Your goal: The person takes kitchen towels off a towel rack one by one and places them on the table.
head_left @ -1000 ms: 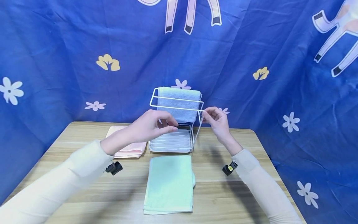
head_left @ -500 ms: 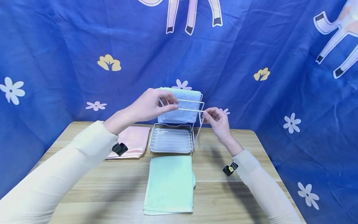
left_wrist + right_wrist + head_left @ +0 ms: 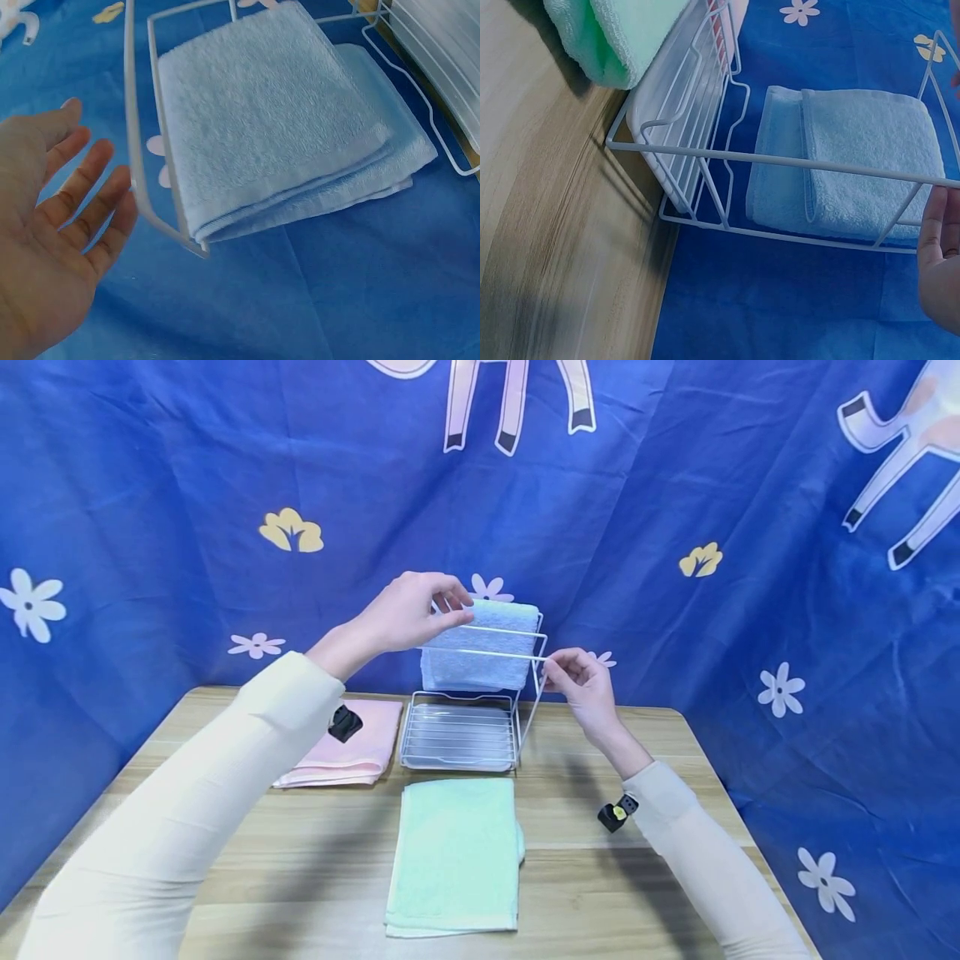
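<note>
A white wire rack (image 3: 517, 727) stands at the back of the table. Over one of its upper bars hangs a folded light blue towel (image 3: 262, 127), doubled over in layers. Thumb and fingertips of my right hand (image 3: 583, 687) pinch the rack's upper front right corner; the right wrist view shows the fingers (image 3: 932, 236) against the bar. My left hand (image 3: 408, 610) hovers at the rack's upper left, in front of the towel's left part. In the left wrist view its loose fingers (image 3: 97, 195) lie close beside the bar, holding nothing; whether they touch it I cannot tell.
A pale tray (image 3: 459, 739) sits in the rack's lower level. In front of it lies a folded mint green towel (image 3: 456, 852) on the wooden table (image 3: 585, 893). A folded pink towel (image 3: 356, 743) rests to the left. A blue patterned curtain (image 3: 360, 485) surrounds the table.
My left hand has risen from above the lower tray to the rack's top left, first with fingers near the tray, then beside the upper bars. The right hand has kept its grip.
</note>
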### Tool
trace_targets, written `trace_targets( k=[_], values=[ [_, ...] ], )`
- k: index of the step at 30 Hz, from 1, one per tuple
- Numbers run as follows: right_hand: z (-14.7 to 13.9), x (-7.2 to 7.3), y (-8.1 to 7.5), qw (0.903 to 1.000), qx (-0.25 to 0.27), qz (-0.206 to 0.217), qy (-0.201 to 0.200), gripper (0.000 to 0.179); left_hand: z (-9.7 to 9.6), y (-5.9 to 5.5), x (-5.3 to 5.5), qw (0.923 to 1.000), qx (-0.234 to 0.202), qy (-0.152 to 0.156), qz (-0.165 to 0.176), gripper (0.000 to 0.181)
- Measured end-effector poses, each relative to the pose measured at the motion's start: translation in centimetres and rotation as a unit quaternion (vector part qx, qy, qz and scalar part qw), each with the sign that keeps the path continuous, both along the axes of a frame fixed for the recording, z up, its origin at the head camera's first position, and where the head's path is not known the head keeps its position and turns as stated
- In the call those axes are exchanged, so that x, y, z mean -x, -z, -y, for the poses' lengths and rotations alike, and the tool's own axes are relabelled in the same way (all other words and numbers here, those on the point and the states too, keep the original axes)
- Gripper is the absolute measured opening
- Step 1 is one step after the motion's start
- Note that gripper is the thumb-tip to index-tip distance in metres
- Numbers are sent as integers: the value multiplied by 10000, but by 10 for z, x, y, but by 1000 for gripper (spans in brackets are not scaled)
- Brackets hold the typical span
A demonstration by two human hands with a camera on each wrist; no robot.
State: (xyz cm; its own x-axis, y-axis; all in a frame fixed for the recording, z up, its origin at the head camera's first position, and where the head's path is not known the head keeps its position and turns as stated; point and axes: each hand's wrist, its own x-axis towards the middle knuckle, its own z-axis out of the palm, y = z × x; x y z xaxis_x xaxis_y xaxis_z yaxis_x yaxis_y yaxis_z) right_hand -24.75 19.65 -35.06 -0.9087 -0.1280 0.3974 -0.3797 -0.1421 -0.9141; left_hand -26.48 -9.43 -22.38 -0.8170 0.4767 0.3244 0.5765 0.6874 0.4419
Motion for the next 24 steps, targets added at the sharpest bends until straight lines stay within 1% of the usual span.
trace_targets(
  k=[5,10,13,15,21,24],
  values=[
    [0,-1,-1,10000,46,26,11,27,-4,5,16,9997,62,-154,196,33],
    [-1,-1,0,10000,26,63,35,27,-9,10,29,9991,-27,-257,348,34],
    [-2,-1,0,10000,41,55,49,27,-12,12,36,9987,-70,-319,382,34],
    [-1,-2,-1,10000,46,56,44,27,-13,13,40,9983,-80,-388,421,33],
    [1,-2,-1,10000,30,47,-23,27,-14,17,49,9959,-63,-721,544,31],
    [1,-2,-1,10000,52,42,-10,27,-14,18,53,9955,-62,-769,554,31]
  ],
)
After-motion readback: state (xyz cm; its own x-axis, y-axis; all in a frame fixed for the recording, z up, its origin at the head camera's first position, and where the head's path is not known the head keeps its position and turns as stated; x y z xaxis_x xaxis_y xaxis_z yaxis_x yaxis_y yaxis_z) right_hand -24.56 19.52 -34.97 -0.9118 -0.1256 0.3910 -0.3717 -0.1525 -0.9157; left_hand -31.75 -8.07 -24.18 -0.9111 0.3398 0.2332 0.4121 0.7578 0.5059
